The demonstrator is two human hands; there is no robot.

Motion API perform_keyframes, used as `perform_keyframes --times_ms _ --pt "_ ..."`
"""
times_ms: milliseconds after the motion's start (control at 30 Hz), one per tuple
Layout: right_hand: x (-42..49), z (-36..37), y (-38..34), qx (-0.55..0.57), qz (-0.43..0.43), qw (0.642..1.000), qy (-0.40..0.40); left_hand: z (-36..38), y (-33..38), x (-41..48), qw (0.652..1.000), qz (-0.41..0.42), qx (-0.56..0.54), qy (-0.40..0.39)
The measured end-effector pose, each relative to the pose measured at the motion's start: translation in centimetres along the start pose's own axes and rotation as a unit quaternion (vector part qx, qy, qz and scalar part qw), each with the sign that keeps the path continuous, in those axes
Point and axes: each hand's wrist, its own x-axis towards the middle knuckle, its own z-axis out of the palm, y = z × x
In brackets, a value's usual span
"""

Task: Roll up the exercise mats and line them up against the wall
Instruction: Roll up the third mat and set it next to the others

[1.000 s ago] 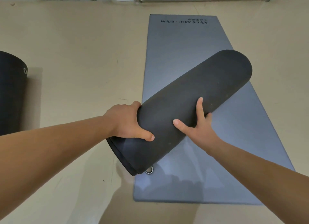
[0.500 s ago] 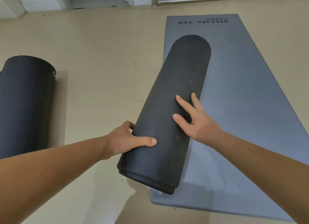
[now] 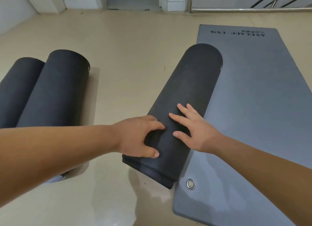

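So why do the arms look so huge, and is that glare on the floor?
Head view: the wide-angle lens swells whatever nears the frame edges; yes, the floor near the rolled mat shows soft glare; little blur anywhere.

Rolled black mat [image 3: 190, 84] lies along flat grey mat [image 3: 253, 107].

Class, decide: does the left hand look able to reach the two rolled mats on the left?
Probably yes: only bare floor separates the left hand from the two rolled mats, though it grips the third roll.
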Motion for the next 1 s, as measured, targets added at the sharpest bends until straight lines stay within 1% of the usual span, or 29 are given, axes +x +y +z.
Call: perform_keyframes --times_ms 33,67,133,167,267,367,433,500,600,700,767,800,867,933,1000 --pt "0.8 0.4 -1.1 -0.029 0.032 0.999 0.002 0.8 -0.4 -1.1 0.999 0.023 0.029 -0.006" --pt "1.5 0.8 -2.1 -0.033 0.081 0.996 -0.003 2.0 -1.1 -2.1 0.998 0.038 0.055 -0.004" --pt "2.9 1.3 -4.0 0.027 0.157 0.987 -0.018 4.3 -2.8 -3.7 0.996 0.043 0.064 0.034" --pt "3.5 1.5 -4.7 0.053 0.170 0.984 -0.022 5.3 -3.8 -4.3 0.995 0.047 0.059 0.064" --pt "5.0 2.0 -6.2 0.070 0.174 0.982 -0.014 7.6 -6.4 -5.7 0.986 0.092 0.059 0.129" --pt "5.7 2.9 -7.5 0.044 0.175 0.984 0.017 8.5 -7.7 -6.0 0.978 0.117 0.089 0.150" --pt "5.9 3.6 -7.8 0.008 0.168 0.985 0.042 8.6 -8.4 -5.5 0.975 0.122 0.082 0.166" --pt "5.8 4.1 -7.5 0.000 0.154 0.986 0.058 8.6 -9.0 -5.2 0.972 0.130 0.075 0.181" --pt "4.7 4.8 -6.4 0.014 0.135 0.988 0.080 8.9 -9.3 -5.0 0.969 0.131 0.061 0.202" --pt "4.2 5.2 -5.2 0.023 0.111 0.988 0.108 9.4 -8.4 -4.6 0.965 0.122 0.072 0.220" --pt "4.4 5.3 -4.2 0.072 0.098 0.982 0.147 9.5 -7.7 -4.0 0.964 0.102 0.076 0.234" --pt "4.4 5.2 -3.5 0.102 0.105 0.974 0.170 9.5 -7.5 -3.7 0.964 0.091 0.070 0.240" --pt "4.0 5.2 -2.2 0.145 0.169 0.956 0.190 9.4 -7.4 -3.1 0.967 0.069 0.045 0.241" --pt "2.9 5.5 -1.5 0.195 0.261 0.935 0.142 9.3 -7.4 -2.4 0.969 0.058 0.048 0.237" --pt "1.6 6.7 -1.3 0.250 0.306 0.915 0.084 9.0 -6.8 -1.6 0.971 0.039 0.059 0.227"
